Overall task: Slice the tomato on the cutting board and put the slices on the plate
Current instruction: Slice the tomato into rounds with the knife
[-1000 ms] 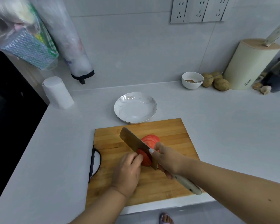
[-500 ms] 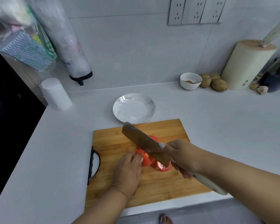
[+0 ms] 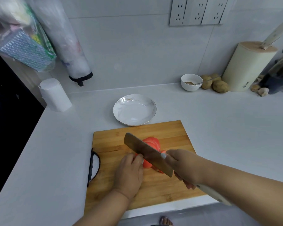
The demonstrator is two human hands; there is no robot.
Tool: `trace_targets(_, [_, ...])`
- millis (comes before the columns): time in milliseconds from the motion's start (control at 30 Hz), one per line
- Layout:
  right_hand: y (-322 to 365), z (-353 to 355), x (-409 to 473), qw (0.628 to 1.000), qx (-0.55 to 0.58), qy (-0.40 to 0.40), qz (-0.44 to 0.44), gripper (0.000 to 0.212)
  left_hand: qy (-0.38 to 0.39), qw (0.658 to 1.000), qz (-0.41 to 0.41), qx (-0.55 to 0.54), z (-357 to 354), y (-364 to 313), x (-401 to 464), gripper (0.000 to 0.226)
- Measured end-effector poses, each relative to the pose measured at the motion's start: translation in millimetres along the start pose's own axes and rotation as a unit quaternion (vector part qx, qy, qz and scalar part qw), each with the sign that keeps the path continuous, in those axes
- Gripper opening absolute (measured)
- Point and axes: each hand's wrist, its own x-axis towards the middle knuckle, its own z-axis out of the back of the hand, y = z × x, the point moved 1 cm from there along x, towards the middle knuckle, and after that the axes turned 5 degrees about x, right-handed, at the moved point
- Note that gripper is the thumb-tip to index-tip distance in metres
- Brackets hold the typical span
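Two hands work mid-board: left hand (image 3: 129,172) grip steadies the red tomato (image 3: 148,165); right hand (image 3: 184,167) grip holds the knife (image 3: 147,154), blade running far-left to near-right. Fanned slices (image 3: 152,141) lie just beyond on the cutting board (image 3: 170,132); white plate (image 3: 119,110) sits farther back.

A home kitchen, seen at the corner of a worktop

A pale counter (image 3: 219,128) runs into a tiled wall (image 3: 129,51) carrying a row of power sockets (image 3: 197,11); on it sit a wooden cutting board (image 3: 170,131), a white plate (image 3: 134,110), a small bowl (image 3: 191,82) with a spoon, a few potatoes (image 3: 216,83), a cream knife block (image 3: 247,67) and a paper towel roll (image 3: 55,95), while plastic bags (image 3: 23,38) hang at the upper left
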Motion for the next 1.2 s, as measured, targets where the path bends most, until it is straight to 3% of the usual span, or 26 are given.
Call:
trace_targets(200, [2.9,-2.2,6.3,0.999,-0.05,-0.011,0.018,0.052,-0.007,1.0,0.015,-0.013,0.0,0.1,0.5,0.013])
trace_targets(433, [-0.7,1.3,-0.6,0.997,-0.07,-0.028,0.036,0.044,-0.005,1.0,0.01,-0.015,2.4,-2.9,2.1,0.032])
trace_targets(567, [-0.8,-0.6,1.4,0.996,-0.069,-0.027,0.039,0.046,-0.011,1.0,0.015,-0.022,1.8,-2.7,0.7,0.013])
trace_targets(933, [12.9,-12.7,35.1,0.99,-0.101,-0.046,0.09,0.045,-0.017,0.999,0.013,-0.044,1.8,-2.5,0.8,0.016])
trace_targets(1200, [-4.8,-10.4,22.8,0.997,-0.07,-0.016,0.024,0.055,-0.022,0.998,0.016,-0.05,-0.5,0.1,0.5,0.017])
